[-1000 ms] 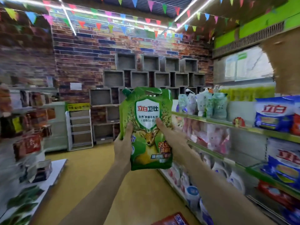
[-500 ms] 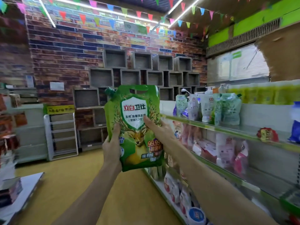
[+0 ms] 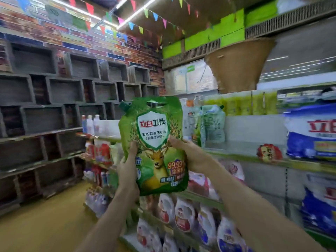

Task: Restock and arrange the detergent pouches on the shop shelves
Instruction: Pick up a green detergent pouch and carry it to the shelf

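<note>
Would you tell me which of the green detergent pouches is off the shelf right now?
The dark green deer-printed pouch, gripped by the left hand and right hand; the paler green pouches stand on the upper shelf.

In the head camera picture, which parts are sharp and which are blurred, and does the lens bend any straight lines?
Head view: the green deer-print detergent pouch, held by the left hand and right hand, is fairly sharp; the blue and white bags on the right are smeared by motion; the grey wooden wall boxes and ceiling light strips bow, a wide-angle effect.
</note>
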Motion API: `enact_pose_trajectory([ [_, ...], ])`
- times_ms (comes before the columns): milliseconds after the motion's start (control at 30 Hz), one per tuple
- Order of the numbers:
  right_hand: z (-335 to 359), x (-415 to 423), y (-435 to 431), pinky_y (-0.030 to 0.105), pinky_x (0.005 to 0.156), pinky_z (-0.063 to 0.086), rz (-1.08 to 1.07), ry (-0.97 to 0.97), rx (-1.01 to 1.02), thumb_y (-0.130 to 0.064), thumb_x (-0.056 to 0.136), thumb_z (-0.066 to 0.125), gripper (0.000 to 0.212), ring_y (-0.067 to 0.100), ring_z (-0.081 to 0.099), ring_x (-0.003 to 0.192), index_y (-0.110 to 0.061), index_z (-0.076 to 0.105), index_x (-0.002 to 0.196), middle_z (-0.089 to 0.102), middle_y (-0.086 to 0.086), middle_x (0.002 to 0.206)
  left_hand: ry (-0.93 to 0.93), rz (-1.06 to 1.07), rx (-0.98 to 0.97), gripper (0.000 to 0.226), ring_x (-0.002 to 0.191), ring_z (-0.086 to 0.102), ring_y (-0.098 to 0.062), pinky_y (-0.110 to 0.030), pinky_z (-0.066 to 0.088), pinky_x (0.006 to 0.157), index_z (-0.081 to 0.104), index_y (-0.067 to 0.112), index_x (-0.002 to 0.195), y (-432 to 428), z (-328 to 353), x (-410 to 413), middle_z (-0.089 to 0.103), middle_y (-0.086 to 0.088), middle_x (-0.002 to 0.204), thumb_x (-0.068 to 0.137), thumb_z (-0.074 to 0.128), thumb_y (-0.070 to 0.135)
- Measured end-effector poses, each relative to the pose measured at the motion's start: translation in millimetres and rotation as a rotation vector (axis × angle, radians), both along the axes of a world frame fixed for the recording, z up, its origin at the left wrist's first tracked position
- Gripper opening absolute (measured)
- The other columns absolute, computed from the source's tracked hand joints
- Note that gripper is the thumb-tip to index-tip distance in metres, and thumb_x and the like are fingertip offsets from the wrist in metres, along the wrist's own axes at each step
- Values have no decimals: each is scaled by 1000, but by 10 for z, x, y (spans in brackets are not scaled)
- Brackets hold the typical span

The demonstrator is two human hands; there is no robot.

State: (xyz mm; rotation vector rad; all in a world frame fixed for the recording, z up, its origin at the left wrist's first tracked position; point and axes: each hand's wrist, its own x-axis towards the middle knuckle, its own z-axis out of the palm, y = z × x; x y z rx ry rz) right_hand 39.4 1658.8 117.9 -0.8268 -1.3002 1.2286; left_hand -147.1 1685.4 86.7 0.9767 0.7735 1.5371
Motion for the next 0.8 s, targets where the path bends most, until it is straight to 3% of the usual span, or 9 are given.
enact_pose_trajectory([
  [100, -11, 478, 305, 37, 78, 59, -85, 19, -10, -33, 75, 74, 35, 23, 71, 74, -11, 69, 102, 74, 11, 92, 9, -137, -29, 80, 93, 74, -30, -52, 57, 86, 70, 16, 117, 477, -36, 482, 77, -8, 100, 62, 74, 74],
  [200, -33, 941, 562, 36, 73, 60, -162, 22, -1, -30, 76, 71, 31, 22, 71, 70, -12, 68, 102, 74, 10, 89, 49, -245, -14, 73, 81, 73, -19, -36, 59, 69, 63, 13, 125, 788, -58, 997, 77, -4, 96, 75, 70, 65],
  [300, -19, 1389, 829, 36, 70, 61, -225, 21, 0, -28, 72, 77, 45, 25, 72, 73, -9, 66, 112, 75, 12, 94, 39, -334, 25, 56, 89, 65, -10, -28, 48, 81, 61, 14, 122, 1064, -82, 1475, 58, 1, 134, 83, 67, 54],
  [333, 8, 1548, 920, 37, 71, 61, -241, 20, 4, -28, 70, 80, 54, 27, 73, 78, -8, 65, 117, 75, 14, 101, 50, -380, 22, 64, 100, 69, -19, -44, 54, 92, 64, 15, 120, 1200, -66, 1633, 62, -5, 132, 76, 71, 60],
  [367, 47, 1706, 1006, 39, 74, 61, -263, 12, 7, -27, 68, 82, 60, 29, 74, 84, -7, 64, 122, 75, 16, 107, 66, -400, 33, 77, 104, 70, -26, -57, 56, 85, 67, 15, 120, 1399, -64, 1811, 69, -7, 124, 66, 74, 70],
  [433, 139, 2021, 1156, 44, 87, 58, -321, -6, 18, -28, 73, 78, 56, 33, 71, 98, -8, 63, 123, 72, 18, 116, 88, -386, 59, 96, 107, 69, -30, -54, 52, 94, 67, 20, 123, 1728, -14, 2189, 72, -4, 118, 51, 73, 83],
  [500, 232, 2346, 1280, 49, 97, 51, -389, -3, 33, -29, 80, 71, 42, 35, 68, 105, -11, 65, 118, 71, 17, 117, 106, -436, 69, 90, 105, 69, -29, -53, 53, 93, 68, 23, 121, 1942, 83, 2560, 73, -3, 115, 54, 72, 82],
  [633, 338, 2893, 1379, 43, 83, 59, -521, 18, 69, -26, 86, 66, 26, 30, 73, 89, -13, 67, 108, 77, 12, 101, 123, -574, 125, 76, 99, 72, -30, -54, 55, 91, 71, 21, 115, 2186, 228, 3223, 76, -7, 106, 61, 74, 75],
  [800, 343, 3523, 1437, 54, 95, 53, -828, 34, 114, -37, 68, 84, 51, 36, 68, 106, -13, 69, 111, 71, 16, 118, 167, -737, 147, 71, 98, 73, -27, -50, 56, 90, 71, 19, 114, 2349, 283, 3965, 77, -5, 104, 68, 68, 74],
])
